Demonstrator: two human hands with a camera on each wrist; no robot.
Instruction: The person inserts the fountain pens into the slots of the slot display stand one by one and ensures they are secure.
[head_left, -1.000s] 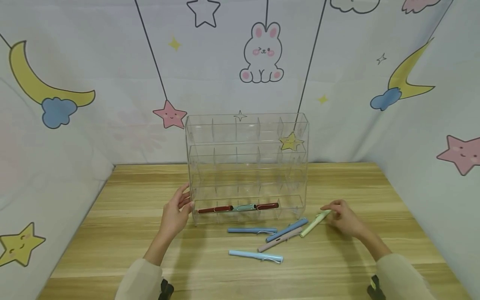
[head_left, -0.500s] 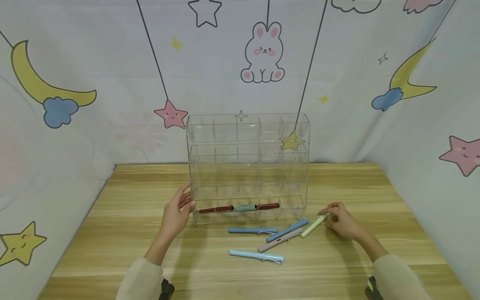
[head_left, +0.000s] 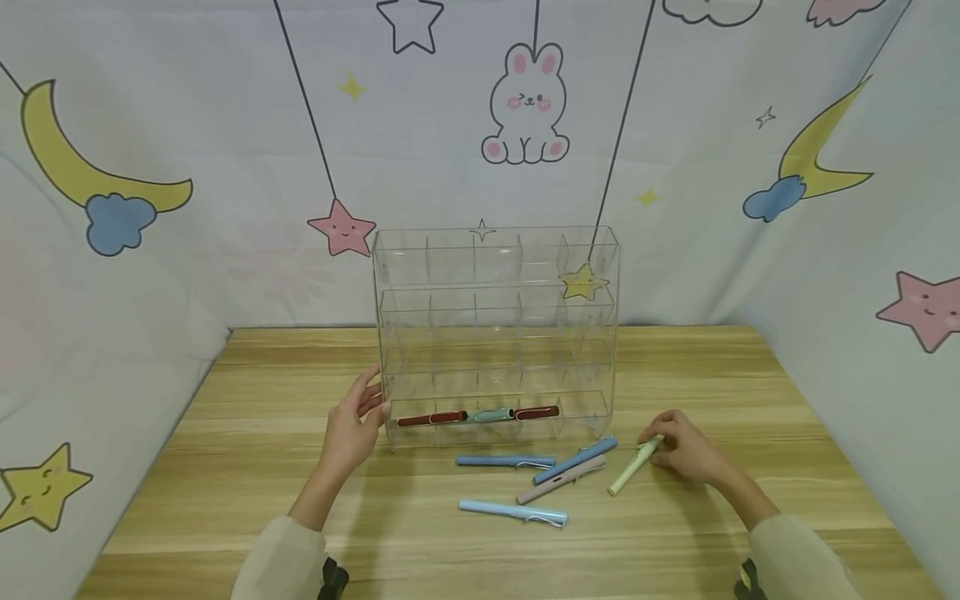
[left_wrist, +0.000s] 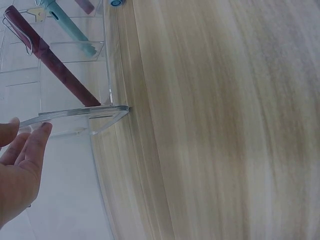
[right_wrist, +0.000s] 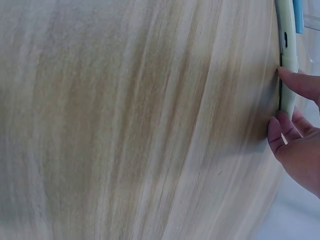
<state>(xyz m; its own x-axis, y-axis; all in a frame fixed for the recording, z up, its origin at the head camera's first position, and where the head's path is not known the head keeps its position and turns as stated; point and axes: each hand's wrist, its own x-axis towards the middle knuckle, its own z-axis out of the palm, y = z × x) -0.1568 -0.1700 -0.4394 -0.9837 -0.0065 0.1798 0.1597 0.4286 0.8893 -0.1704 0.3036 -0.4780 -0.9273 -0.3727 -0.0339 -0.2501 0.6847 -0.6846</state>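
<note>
A clear acrylic pen rack (head_left: 495, 328) stands upright on the table. My left hand (head_left: 351, 429) grips its left side panel, thumb and fingers on either side of the edge. On the lowest tier lie a dark red pen (head_left: 431, 419), a teal pen (head_left: 491, 415) and another dark red pen (head_left: 537, 412). To the right of the rack, my right hand (head_left: 686, 450) pinches a light green pen (head_left: 632, 471) near its upper end. In the right wrist view, thumb and fingertips close around this pen (right_wrist: 287, 55), low over the wood.
Before the rack lie a blue pen (head_left: 495, 461), a second blue pen (head_left: 576, 461) beside a greyish-pink pen (head_left: 558, 480), and a light blue pen (head_left: 512, 512) closer to me. The wooden table (head_left: 225, 467) is enclosed by printed cloth walls (head_left: 247, 167).
My right hand has taken hold of the light green pen and drawn it slightly right and toward me, away from the greyish-pink pen. The left hand stays on the rack.
</note>
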